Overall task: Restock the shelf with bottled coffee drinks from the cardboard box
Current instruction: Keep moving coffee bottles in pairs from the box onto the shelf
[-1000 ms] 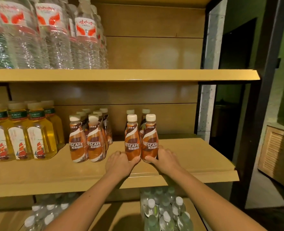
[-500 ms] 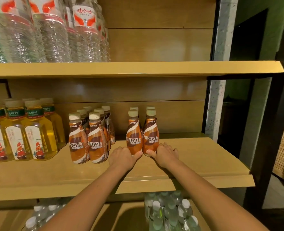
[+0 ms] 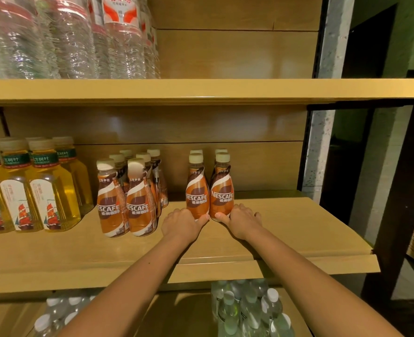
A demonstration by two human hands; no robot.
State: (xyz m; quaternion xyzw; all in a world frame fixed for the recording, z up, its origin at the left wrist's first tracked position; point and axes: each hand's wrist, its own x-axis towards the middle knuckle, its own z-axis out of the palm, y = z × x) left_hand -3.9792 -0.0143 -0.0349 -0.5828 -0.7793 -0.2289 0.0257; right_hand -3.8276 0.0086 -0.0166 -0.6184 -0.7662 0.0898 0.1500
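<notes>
The orange-and-brown plastic coffee bottles [image 3: 197,195] carry a white swirl and cream caps. The yellow plastic tea bottles [image 3: 53,190] wear green neck bands and white labels with red ships.

Matt wood-look shelf [image 3: 286,229], glossy plastic coffee bottles [image 3: 197,193], clear crinkled water bottles [image 3: 67,40]

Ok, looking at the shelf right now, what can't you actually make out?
Head view only:
- Cardboard box: out of frame.
- Rear coffee bottles: only caps show behind the front pair.
- Grip: the backs of the left hand and right hand hide the fingers.
- Water bottles on the top shelf: tops cut off by the upper edge.
</notes>
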